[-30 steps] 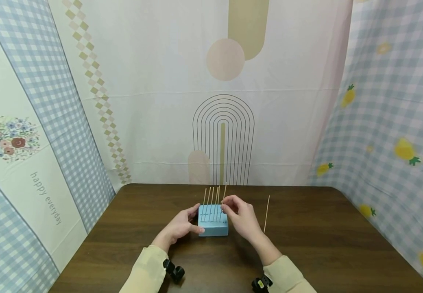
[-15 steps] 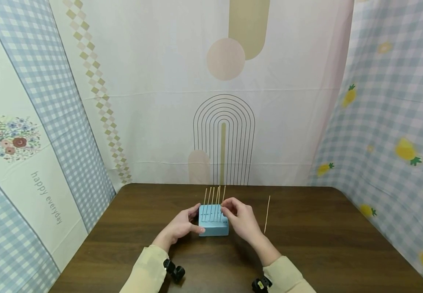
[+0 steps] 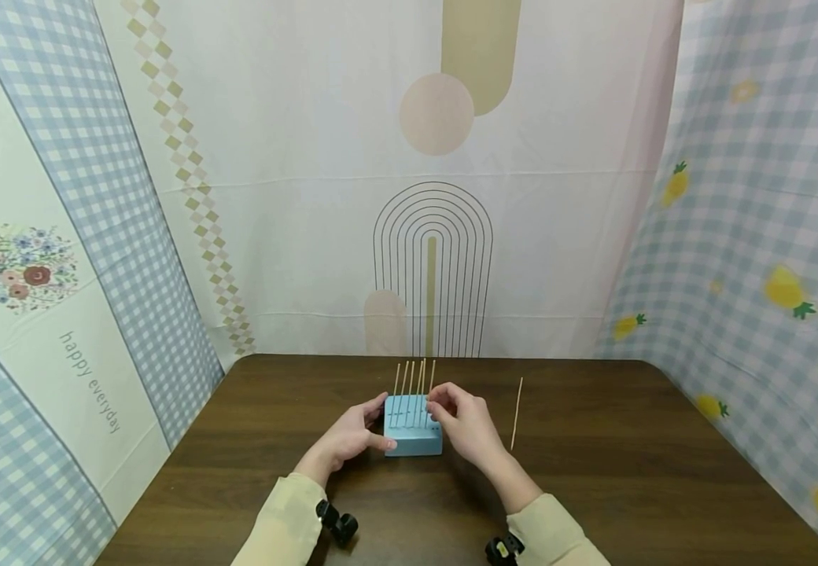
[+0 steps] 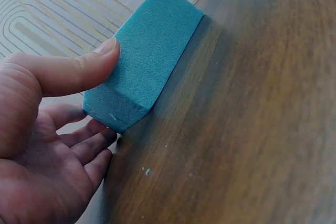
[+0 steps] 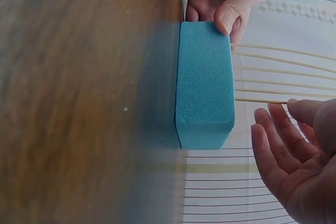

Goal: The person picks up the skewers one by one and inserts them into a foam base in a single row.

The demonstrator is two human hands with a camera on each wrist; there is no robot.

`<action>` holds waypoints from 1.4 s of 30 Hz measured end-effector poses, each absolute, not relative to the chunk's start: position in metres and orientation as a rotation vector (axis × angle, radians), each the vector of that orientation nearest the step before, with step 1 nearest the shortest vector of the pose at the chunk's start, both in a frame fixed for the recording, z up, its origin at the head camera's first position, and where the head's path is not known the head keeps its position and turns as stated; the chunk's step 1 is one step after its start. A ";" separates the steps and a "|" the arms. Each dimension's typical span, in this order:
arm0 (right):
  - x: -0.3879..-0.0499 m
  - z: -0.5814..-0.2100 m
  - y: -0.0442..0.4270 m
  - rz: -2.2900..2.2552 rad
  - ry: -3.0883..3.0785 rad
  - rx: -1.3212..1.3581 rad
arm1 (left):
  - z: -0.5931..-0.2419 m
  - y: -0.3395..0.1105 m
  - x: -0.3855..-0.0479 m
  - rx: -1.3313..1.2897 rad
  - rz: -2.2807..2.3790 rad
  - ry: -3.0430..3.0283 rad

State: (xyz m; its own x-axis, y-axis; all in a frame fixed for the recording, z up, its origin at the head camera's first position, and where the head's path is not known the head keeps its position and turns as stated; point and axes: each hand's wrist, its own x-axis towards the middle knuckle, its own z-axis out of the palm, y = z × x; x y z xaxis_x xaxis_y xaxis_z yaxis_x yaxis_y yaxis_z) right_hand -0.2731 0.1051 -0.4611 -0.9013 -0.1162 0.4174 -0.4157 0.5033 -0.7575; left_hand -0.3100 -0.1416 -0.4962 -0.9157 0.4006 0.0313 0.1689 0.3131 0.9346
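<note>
A light blue foam block (image 3: pixel 413 446) sits on the table, with several thin wooden sticks (image 5: pixel 286 66) standing in a row out of its top. My left hand (image 3: pixel 347 437) holds the block by its left side. In the left wrist view the thumb presses the front face and the other fingers reach round the side. Between thumb and fingertips my right hand (image 3: pixel 471 424) pinches the rightmost stick (image 5: pixel 261 100) above the block. In the right wrist view that stick's lower end meets the block's top; how deep it sits is hidden.
One loose stick (image 3: pixel 517 414) lies on the brown wooden table (image 3: pixel 628 464), right of the right hand. Tiny blue crumbs (image 4: pixel 147 171) lie near the block in the left wrist view. A patterned cloth (image 3: pixel 310 236) hangs behind the table.
The stick in my right hand has shifted slightly left and down over the last second. My left hand and the block have hardly moved.
</note>
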 end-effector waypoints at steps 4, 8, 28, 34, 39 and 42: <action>-0.273 -0.461 0.105 1.361 -2.452 0.452 | -0.497 -0.142 -0.310 0.526 1.637 2.375; -0.273 -0.461 0.106 1.347 -2.469 0.455 | -0.496 -0.142 -0.310 0.525 1.645 2.366; -0.275 -0.457 0.118 1.348 -2.531 0.422 | -0.495 -0.142 -0.309 0.520 1.652 2.367; -0.278 -0.460 0.132 1.355 -2.632 0.400 | -0.496 -0.141 -0.309 0.538 1.666 2.360; -0.283 -0.463 0.153 1.446 -2.714 0.362 | -0.495 -0.141 -0.308 0.525 1.664 2.364; -0.287 -0.463 0.168 1.530 -2.733 0.316 | -0.496 -0.142 -0.309 0.531 1.659 2.366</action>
State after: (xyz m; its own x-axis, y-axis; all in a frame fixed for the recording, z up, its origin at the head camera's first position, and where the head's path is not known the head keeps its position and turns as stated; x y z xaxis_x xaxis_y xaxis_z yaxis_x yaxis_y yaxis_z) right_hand -0.2866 0.1678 -0.4631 -0.9798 -0.1774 0.0918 -0.1710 0.5075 -0.8445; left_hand -0.3091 -0.1418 -0.4956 -0.9147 0.4022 0.0396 0.1744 0.3044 0.9365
